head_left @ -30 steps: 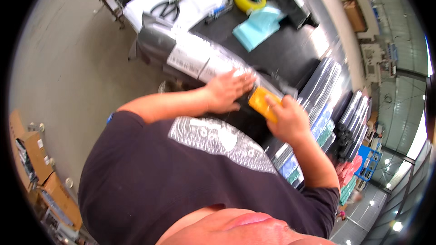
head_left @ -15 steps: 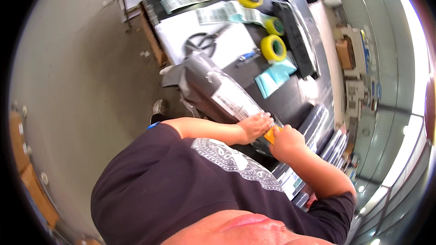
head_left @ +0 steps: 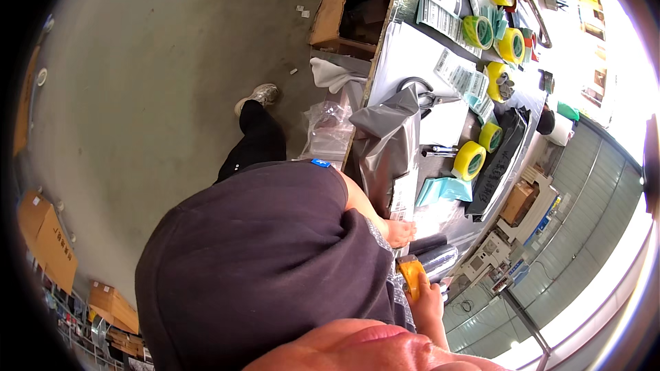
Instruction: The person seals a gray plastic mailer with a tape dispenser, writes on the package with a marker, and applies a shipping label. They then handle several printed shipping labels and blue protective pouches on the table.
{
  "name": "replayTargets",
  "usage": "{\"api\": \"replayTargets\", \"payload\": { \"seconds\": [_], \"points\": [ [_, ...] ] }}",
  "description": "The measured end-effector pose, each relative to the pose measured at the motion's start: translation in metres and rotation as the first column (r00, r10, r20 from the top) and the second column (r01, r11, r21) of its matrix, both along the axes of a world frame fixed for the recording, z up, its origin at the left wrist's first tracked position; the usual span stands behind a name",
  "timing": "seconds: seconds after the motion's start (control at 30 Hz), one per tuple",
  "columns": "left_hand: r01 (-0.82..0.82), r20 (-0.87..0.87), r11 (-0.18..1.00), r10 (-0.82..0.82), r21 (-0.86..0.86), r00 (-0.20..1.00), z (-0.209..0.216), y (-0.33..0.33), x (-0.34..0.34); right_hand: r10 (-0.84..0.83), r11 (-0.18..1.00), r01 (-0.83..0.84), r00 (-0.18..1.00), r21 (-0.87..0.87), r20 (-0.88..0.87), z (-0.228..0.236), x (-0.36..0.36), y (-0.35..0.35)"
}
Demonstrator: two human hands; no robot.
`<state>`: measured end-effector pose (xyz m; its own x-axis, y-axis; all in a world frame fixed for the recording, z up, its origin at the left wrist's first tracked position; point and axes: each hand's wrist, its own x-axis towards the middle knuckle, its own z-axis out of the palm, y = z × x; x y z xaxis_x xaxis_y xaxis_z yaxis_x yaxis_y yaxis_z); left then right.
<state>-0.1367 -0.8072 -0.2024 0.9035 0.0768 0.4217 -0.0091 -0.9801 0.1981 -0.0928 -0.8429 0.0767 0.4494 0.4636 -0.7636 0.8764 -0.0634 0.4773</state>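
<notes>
A grey plastic-wrapped parcel with a white label lies along the near edge of the table, its loose grey end folded up at the far side. My left hand rests on its near end, just below the label, with fingers laid flat. Held in my right hand is a yellow tape dispenser, close to my body and apart from the parcel. My shirt hides part of the parcel's near end and my left forearm.
Scissors, pens, yellow tape rolls and a blue-green packet lie on the table. Clear-wrapped dark rolls sit beside my hands. An open carton stands at the table's far left edge.
My right hand has drawn the tape dispenser away from the parcel, down toward my body. My left hand stays on the parcel's near end. My body and the view have turned.
</notes>
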Motion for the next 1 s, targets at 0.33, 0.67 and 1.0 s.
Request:
{"api": "replayTargets", "payload": {
  "seconds": [0.33,0.67,1.0],
  "points": [
    [0.128,-0.045,0.991,-0.129,-0.028,0.991,0.009,0.013,-0.005,0.08,0.924,-0.039,0.992,-0.38,0.094,-0.049,-0.038,0.1],
    [0.058,-0.071,0.995,-0.064,-0.079,0.995,0.013,0.012,-0.011,-0.167,0.558,0.349,0.936,-0.753,0.31,-0.14,-0.032,0.202],
    [0.091,-0.018,0.993,-0.093,-0.074,0.996,0.016,0.001,-0.007,-0.735,0.145,0.822,0.462,-0.55,0.497,-0.064,0.04,0.105]
  ]
}}
